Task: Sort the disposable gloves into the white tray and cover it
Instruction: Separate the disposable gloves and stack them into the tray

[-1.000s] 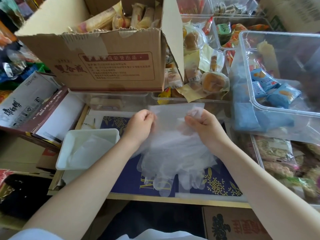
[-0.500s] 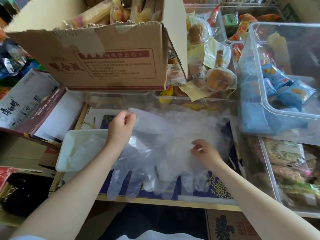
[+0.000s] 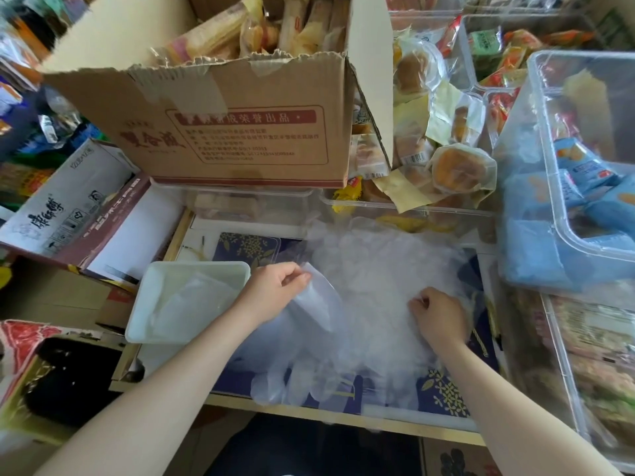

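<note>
Cardboard box [image 3: 240, 132] of snacks behind; clear bin [image 3: 584, 187], blue packets, right.

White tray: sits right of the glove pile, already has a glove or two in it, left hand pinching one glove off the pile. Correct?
One slip: the white tray sits to the left of the glove pile, not the right, as the head view shows. The rest holds: thin clear plastic already lies in the tray, and the left hand pinches one glove off the pile.
</note>
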`<state>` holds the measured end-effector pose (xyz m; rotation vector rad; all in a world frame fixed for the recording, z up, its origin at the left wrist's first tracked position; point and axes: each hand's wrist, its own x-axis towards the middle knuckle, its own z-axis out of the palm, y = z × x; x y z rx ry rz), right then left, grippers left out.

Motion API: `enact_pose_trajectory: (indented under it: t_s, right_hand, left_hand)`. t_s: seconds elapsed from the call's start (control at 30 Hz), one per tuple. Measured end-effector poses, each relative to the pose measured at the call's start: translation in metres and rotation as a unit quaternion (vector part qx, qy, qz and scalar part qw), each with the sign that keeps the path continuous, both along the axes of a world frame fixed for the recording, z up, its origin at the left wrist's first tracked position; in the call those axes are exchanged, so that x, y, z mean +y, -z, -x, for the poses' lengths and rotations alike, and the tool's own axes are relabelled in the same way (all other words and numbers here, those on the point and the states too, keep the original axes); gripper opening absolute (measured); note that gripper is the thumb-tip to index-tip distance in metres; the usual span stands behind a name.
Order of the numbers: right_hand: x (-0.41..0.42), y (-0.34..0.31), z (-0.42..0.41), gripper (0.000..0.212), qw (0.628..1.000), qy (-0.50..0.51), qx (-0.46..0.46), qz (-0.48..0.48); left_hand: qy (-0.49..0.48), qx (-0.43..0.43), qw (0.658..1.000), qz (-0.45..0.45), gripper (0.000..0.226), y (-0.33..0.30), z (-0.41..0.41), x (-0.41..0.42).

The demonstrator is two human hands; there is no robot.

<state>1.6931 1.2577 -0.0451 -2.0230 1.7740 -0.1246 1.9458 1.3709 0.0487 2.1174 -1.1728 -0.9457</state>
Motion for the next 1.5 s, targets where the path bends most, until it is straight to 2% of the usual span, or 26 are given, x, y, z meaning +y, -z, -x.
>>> enact_pose_trajectory:
  t_s: [0.07,0.13,0.23,0.37,0.43,0.53,0.63,0.73,0.87,0.9,1.0,1.1,1.2,1.33,1.4,1.5]
  right_hand:
    - [-0.003,-0.01,-0.001,0.018,0.998,0.0,-0.053,0.028]
    - [-0.008,-0.031,-0.003,0.013,0.984,0.011,-0.175,0.014]
    - [-0.017,-0.078,-0.006,0.011,0.933,-0.006,-0.353,-0.066]
    - [-0.021,-0.132,-0.005,0.007,0.854,-0.066,-0.486,-0.173]
    - [-0.022,-0.149,-0.005,0.014,0.829,-0.095,-0.512,-0.206]
    - [-0.024,-0.168,-0.005,0.017,0.824,-0.146,-0.495,-0.235]
    - [-0.024,-0.178,-0.003,0.023,0.821,-0.182,-0.476,-0.257]
    - [-0.024,-0.179,0.0,0.03,0.811,-0.133,-0.519,-0.235]
    - [-0.02,-0.177,0.002,0.047,0.732,-0.027,-0.624,-0.271]
    - [-0.018,-0.176,0.001,0.041,0.733,-0.028,-0.622,-0.273]
    - [-0.01,-0.177,-0.006,0.009,0.781,-0.038,-0.587,-0.209]
    - [-0.008,-0.181,-0.007,0.016,0.804,-0.039,-0.582,-0.119]
    - [-0.005,-0.19,-0.003,0.016,0.794,-0.062,-0.596,-0.103]
    - [0.001,-0.202,-0.004,0.012,0.766,-0.083,-0.618,-0.155]
    - [0.003,-0.202,-0.005,0.01,0.798,-0.059,-0.587,-0.126]
    - [-0.002,-0.193,-0.005,0.016,0.895,0.027,-0.446,0.022]
  left_hand:
    - [0.013,0.0,1.0,0.007,0.019,-0.001,-0.001,0.002]
    - [0.024,0.014,0.999,0.027,0.017,-0.002,-0.002,0.0]
    - [0.052,0.042,0.993,0.095,0.012,-0.012,0.0,-0.006]
    - [0.117,0.047,0.973,0.192,0.018,-0.039,0.009,-0.022]
    - [0.145,0.056,0.967,0.204,0.019,-0.053,0.015,-0.029]
    - [0.192,0.056,0.953,0.228,0.02,-0.069,0.025,-0.037]
    - [0.218,0.099,0.947,0.216,0.014,-0.075,0.029,-0.039]
    - [0.172,0.129,0.953,0.216,0.014,-0.073,0.033,-0.037]
    - [0.051,0.218,0.941,0.254,0.012,-0.074,0.04,-0.033]
    - [0.038,0.215,0.944,0.247,0.012,-0.073,0.041,-0.032]
    - [-0.003,0.189,0.957,0.221,0.014,-0.063,0.037,-0.03]
    - [-0.088,0.132,0.969,0.19,0.018,-0.05,0.026,-0.03]
    - [-0.19,0.072,0.968,0.143,0.022,-0.045,0.014,-0.032]
    - [-0.242,0.086,0.959,0.121,0.023,-0.042,0.004,-0.036]
    - [-0.254,0.065,0.956,0.135,0.032,-0.044,0.003,-0.039]
    - [-0.252,0.02,0.953,0.167,0.032,-0.052,0.005,-0.04]
